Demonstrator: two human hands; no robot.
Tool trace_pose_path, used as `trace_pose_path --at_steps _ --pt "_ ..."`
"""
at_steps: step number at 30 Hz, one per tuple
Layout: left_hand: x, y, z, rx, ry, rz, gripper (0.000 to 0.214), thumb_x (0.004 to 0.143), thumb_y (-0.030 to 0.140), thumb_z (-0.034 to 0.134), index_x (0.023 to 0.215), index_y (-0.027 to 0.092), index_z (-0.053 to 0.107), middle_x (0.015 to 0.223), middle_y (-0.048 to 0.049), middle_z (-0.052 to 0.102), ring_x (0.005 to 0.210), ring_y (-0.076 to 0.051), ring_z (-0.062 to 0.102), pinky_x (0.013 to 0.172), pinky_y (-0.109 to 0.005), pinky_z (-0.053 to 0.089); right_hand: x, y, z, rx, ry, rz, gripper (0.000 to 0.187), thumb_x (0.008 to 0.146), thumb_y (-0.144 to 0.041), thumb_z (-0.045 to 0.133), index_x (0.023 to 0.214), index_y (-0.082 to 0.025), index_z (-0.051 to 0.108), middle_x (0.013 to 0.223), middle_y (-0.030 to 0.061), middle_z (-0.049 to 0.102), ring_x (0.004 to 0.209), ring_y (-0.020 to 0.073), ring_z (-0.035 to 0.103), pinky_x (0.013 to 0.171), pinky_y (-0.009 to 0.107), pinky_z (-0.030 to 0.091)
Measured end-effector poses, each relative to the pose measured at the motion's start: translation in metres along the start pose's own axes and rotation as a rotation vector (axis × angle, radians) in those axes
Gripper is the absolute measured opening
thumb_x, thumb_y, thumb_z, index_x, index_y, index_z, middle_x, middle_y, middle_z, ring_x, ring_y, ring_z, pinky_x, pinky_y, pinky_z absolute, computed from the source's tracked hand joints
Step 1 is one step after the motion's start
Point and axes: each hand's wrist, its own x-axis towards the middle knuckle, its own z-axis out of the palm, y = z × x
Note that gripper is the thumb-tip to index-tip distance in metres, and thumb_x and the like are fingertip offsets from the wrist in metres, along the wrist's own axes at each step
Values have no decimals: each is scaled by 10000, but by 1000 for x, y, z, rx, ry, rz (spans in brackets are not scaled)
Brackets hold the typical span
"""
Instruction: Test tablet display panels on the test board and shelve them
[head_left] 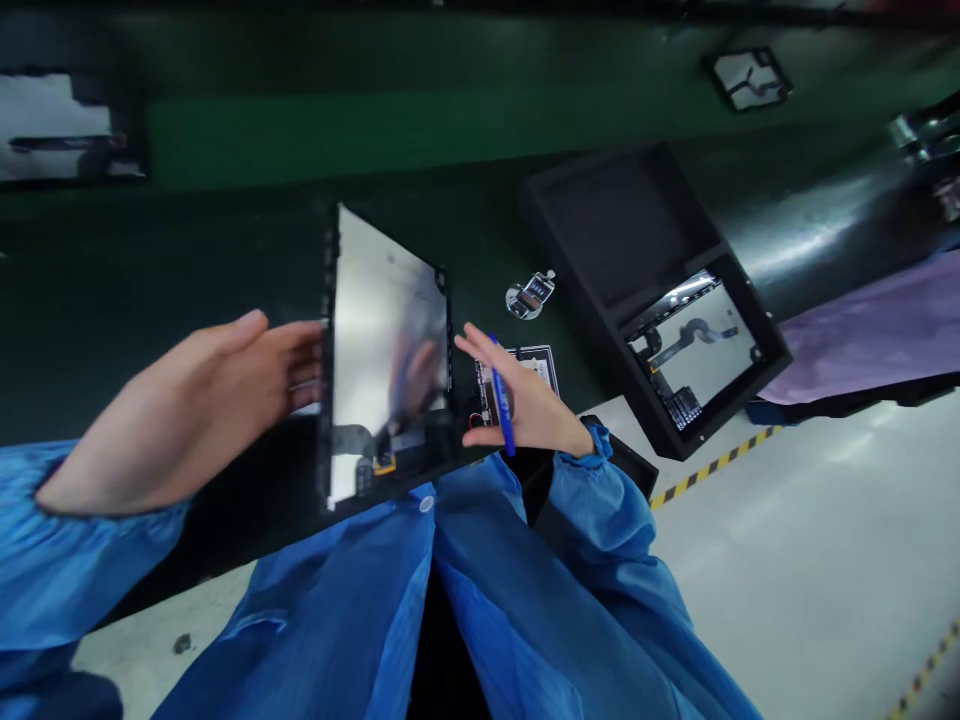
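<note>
A tablet screen point(390, 350) is tilted up over the bench edge in front of me, its silvery back with a dark ribbon and an orange-edged connector facing me. My left hand point(225, 395) is at its left edge, the fingertips partly hidden at the rim. At the opposite edge, my right hand point(529, 400) has its fingers apart, the tips close to the screen; whether they touch it I cannot tell. A blue pen point(502, 410) is tucked across the right hand's fingers. Behind that hand lies a partly covered part with a white-edged label point(541, 362).
A black two-compartment tray point(570, 260) holds another screen point(701, 345) in its nearer compartment. A small round metallic item point(529, 296) lies left of it. More screens lie far left point(60, 125) and far right point(750, 80). Purple cloth point(870, 325) shows at the right.
</note>
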Motion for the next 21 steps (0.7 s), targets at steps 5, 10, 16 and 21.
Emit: trace_pose_path --at_steps 5,10,16,21 --pt "1 9 38 197 -496 262 430 915 476 528 1200 223 728 846 -79 721 781 -278 684 794 -445 572 2 -39 -23 284 393 154 777 908 -643 544 1547 -257 325 1401 72 608 1227 288 625 1035 469 532" --pt "46 -33 24 147 -161 417 314 918 369 603 1169 226 725 1156 -74 707 1165 -287 615 1041 -422 474 1 -35 -29 310 633 277 506 854 -379 655 1338 -233 621 1362 -8 646 1344 294 535 1203 484 364" --pt "67 -63 -4 -239 128 119 537 912 614 514 1136 159 691 1070 -67 757 1279 -312 570 1119 -455 452 26 -37 22 445 673 207 479 917 -354 529 1385 -270 581 1391 -40 624 1401 227 479 1250 409 287" --pt "44 -63 -29 -155 301 2 597 963 594 448 1388 190 562 973 11 791 1234 -296 616 1041 -422 535 24 -45 38 286 482 184 535 1006 -490 405 1496 -278 414 1399 -1 614 1194 199 631 1103 390 483"
